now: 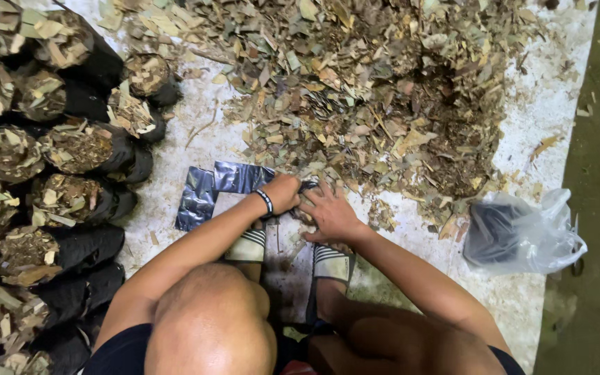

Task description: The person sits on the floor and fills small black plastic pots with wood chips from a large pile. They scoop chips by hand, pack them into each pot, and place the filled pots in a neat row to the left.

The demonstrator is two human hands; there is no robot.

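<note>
Small black bag (305, 189) at frame centre, at 6 o'clock edge of dry leaf pile (376, 90). Left hand (283, 192) fisted round bag rim. Right hand (330, 212) fingers spread, pressing on bag and litter. Flat black bags (210, 191) at 9 o'clock. Filled black bags (50, 173) farther at 9. Clear plastic bag (522, 232) at 3 o'clock.

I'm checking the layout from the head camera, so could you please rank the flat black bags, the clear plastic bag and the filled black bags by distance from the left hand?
From the left hand:
1. Flat black bags, on the ground just to its left.
2. Filled black bags, stacked along the left edge.
3. Clear plastic bag, far off on the right.
</note>
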